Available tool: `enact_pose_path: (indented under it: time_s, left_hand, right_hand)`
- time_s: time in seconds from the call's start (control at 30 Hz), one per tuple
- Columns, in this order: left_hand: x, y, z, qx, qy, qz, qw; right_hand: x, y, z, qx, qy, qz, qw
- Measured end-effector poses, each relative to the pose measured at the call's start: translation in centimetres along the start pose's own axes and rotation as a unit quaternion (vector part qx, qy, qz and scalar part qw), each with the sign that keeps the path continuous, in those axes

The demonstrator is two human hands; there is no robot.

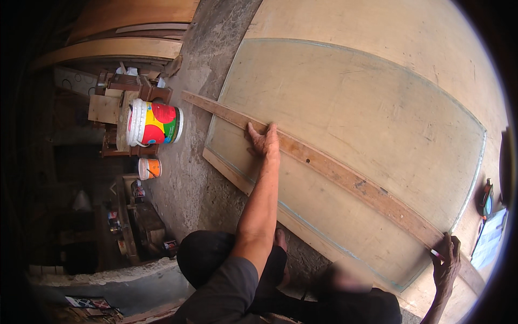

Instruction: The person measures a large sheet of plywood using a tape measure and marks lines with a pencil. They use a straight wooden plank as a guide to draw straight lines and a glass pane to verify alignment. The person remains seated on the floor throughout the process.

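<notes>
Left hand: the left hand [263, 140] lies flat, fingers spread, pressing down on the long narrow brown wooden batten [334, 174] near its far end; it grips nothing, only pins the strip.
Right hand: the right hand [445, 260] is closed around a small pink-tipped marking tool [436, 252] right beside the near end of the batten, at the pane's near right corner.
Batten: it runs slantwise across the large sheet of clear glass with greenish edges [377, 97], from the glass's far left corner to its near right corner, resting on the surface.
Glass: it lies flat on a wide pale plywood board [334, 16], which sits on the rough grey concrete floor [186, 183].
Board's right edge: a small dark hand tool with a green part [487, 198] rests there, well apart from the left hand.
Floor, left of the board: a white plastic bucket with red, yellow and green print [154, 123] lies on its side, with a small orange and white tub [149, 168] near it.
Beyond the bucket: brown wooden furniture pieces [135, 86] are stacked.
</notes>
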State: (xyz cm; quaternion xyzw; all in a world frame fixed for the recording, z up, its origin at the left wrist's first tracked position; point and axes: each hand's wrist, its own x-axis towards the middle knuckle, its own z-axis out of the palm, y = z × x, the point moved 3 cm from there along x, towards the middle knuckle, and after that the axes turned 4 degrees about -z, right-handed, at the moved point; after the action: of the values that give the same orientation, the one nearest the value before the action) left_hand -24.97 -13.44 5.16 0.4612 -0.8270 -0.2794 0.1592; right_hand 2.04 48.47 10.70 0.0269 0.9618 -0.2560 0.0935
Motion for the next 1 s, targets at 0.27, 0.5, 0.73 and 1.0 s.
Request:
enact_pose_path:
  time_s: [0.27, 0.5, 0.73, 1.0]
  left_hand:
    - [0.1, 0.2, 0.0, 0.024, -0.005, -0.001, 1.000]
    - [0.3, 0.0, 0.1, 0.010, -0.009, 0.002, 1.000]
    - [-0.3, 0.3, 0.1, -0.034, -0.037, -0.001, 0.999]
    - [-0.7, 0.6, -0.1, 0.008, -0.029, 0.007, 1.000]
  right_hand:
    - [-0.1, -0.2, -0.1, -0.021, 0.002, 0.002, 1.000]
    - [0.0, -0.4, -0.3, -0.003, -0.003, -0.005, 1.000]
    - [-0.1, -0.6, -0.6, -0.037, -0.005, -0.003, 0.999]
    - [0.2, -0.3, -0.4, -0.043, -0.010, -0.012, 0.999]
